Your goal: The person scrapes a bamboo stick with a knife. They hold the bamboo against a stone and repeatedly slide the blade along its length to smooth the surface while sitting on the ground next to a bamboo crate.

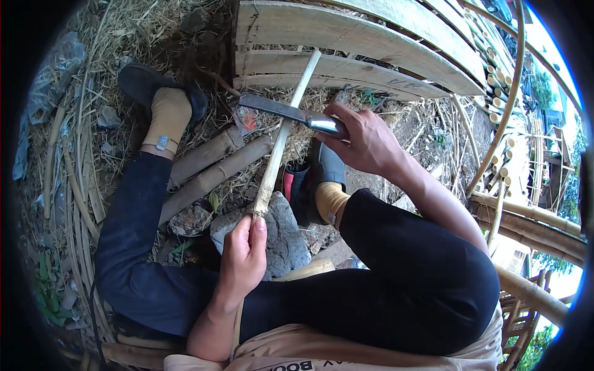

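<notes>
A long pale bamboo strip [281, 139] slants from my lap up to a wooden crate. My left hand [243, 256] pinches it near a rough node, thumb on top, with the strip's lower end running back under my forearm. In my right hand [365, 136] is a knife [272, 106], gripped by its handle with a shiny metal collar. Its dark blade points left and lies across the strip, well above my left hand; whether the edge bites into it I cannot tell.
The slatted wooden crate [284, 68] stands ahead. A grey rock [266, 238] and cut bamboo poles [216, 176] lie between my legs. Bamboo strips [74, 204] and plastic [52, 80] litter the left. Stacked bamboo [498, 105] and a bamboo rail [529, 294] are at right.
</notes>
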Demonstrator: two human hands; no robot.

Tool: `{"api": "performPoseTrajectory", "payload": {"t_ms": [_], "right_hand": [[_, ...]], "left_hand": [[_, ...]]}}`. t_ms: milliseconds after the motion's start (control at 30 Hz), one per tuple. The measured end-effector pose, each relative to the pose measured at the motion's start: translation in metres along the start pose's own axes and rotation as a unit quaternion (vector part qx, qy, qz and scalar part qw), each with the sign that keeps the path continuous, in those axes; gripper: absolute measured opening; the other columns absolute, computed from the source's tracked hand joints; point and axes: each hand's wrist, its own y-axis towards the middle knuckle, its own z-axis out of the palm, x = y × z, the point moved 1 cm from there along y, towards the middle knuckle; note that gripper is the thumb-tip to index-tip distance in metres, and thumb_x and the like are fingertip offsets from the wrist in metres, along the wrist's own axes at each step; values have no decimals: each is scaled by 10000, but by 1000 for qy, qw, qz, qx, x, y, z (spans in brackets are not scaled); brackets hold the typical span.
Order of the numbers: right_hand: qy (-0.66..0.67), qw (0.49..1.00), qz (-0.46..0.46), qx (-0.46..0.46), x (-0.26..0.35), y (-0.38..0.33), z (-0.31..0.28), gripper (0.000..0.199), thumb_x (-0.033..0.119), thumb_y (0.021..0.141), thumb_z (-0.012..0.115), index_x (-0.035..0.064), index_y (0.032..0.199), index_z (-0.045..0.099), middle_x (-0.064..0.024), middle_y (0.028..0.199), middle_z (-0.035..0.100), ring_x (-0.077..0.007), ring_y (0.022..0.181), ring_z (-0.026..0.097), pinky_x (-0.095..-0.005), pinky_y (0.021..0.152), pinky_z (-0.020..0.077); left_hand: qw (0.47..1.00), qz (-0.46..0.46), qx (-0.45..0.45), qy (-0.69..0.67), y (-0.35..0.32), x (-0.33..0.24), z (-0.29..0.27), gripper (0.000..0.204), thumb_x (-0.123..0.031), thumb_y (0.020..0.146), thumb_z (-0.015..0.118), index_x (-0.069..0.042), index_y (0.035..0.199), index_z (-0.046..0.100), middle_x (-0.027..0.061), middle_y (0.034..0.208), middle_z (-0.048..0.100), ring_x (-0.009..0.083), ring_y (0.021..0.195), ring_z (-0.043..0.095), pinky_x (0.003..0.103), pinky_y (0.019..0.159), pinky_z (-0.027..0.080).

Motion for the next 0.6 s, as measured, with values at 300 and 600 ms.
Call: {"api": "performPoseTrajectory", "payload": {"t_ms": [300,600], "right_hand": [[-125,991,40,-30,-15,19,15,144,170,766,701,45,837,693,-195,694,682,-381,654,697,-466,653,581],[-160,984,47,-58,-24,29,14,99,118,737,658,45,775,713,-199,694,689,-377,668,712,-458,663,585]], "left_hand": [[976,94,-68,184,3,-13,10,301,-170,1062,491,4,816,502,157,556,469,329,469,482,440,492,338],[963,71,-85,247,-2,-16,10,243,-174,1061,479,-1,901,538,190,621,548,432,585,566,526,579,402]]}}
